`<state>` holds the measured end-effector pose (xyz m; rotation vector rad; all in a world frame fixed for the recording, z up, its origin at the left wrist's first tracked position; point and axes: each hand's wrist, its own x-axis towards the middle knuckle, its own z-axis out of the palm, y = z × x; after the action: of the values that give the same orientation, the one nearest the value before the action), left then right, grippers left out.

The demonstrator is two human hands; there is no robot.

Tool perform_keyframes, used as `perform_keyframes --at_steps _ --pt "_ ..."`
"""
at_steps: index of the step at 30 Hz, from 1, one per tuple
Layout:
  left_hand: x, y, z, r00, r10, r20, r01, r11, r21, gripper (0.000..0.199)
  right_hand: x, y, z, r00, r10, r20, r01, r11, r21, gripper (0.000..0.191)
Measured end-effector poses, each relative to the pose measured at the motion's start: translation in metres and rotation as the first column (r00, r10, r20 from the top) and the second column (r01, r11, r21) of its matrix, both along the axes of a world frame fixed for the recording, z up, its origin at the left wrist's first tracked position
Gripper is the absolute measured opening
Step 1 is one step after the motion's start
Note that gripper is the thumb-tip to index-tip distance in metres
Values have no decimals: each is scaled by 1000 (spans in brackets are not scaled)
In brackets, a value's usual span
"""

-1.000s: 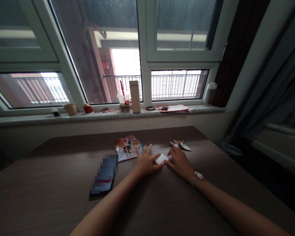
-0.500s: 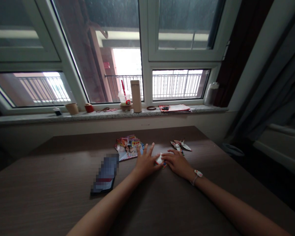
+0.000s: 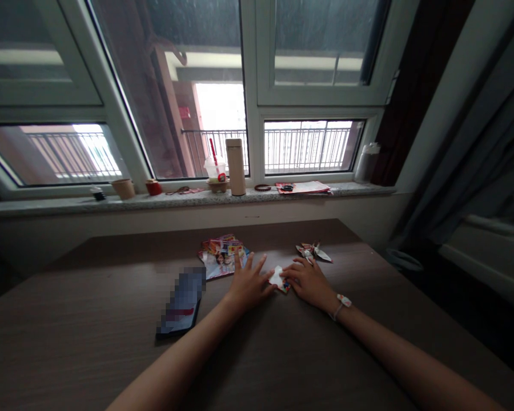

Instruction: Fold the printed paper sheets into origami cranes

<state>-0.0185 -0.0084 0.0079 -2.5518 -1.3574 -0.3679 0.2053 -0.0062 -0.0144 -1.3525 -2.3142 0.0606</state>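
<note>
A small piece of folded paper (image 3: 277, 278), white on top with a coloured printed edge, lies on the table between my hands. My left hand (image 3: 245, 283) is open, its fingers spread and its thumb and a fingertip at the paper's left edge. Bent fingers of my right hand (image 3: 309, 283) grip the paper's right side and hide part of it. Beyond my right hand lies a folded paper crane (image 3: 319, 253), white with printed colours. Just past my left fingertips is a pile of colourful printed paper sheets (image 3: 218, 264).
A phone (image 3: 182, 302) with a blurred-out screen lies left of my left forearm on the brown table (image 3: 89, 297). Along the windowsill (image 3: 257, 197) stand a beige flask (image 3: 236, 168), a drink cup with a red straw (image 3: 215, 168), a paper cup (image 3: 123, 189), scissors (image 3: 285, 187) and papers.
My left hand has shifted slightly left, away from the paper. More of the white paper and its coloured corner now shows. My right hand stays nearly in place.
</note>
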Motion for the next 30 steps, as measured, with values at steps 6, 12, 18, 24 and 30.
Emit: perform_keyframes --at_steps 6,12,18,24,30 --pt "-4 0 8 997 -77 -21 77 996 -35 37 -1 -1 1 1000 -2 3 2 1000 -10 30" --pt "-7 2 12 989 -143 -38 140 987 -75 34 -1 -2 2 1000 -4 4 4 1000 -9 30" --pt "-11 5 9 985 -171 38 173 983 -58 25 -1 -2 -1 1000 -10 -5 10 1000 -10 28" --pt "-8 9 0 972 -64 225 68 998 -11 23 0 -1 -3 1000 5 -15 -6 1000 -26 29" --pt "1 14 -13 977 16 214 5 995 -97 25 -1 0 -5 998 26 -52 -27 1000 -11 30"
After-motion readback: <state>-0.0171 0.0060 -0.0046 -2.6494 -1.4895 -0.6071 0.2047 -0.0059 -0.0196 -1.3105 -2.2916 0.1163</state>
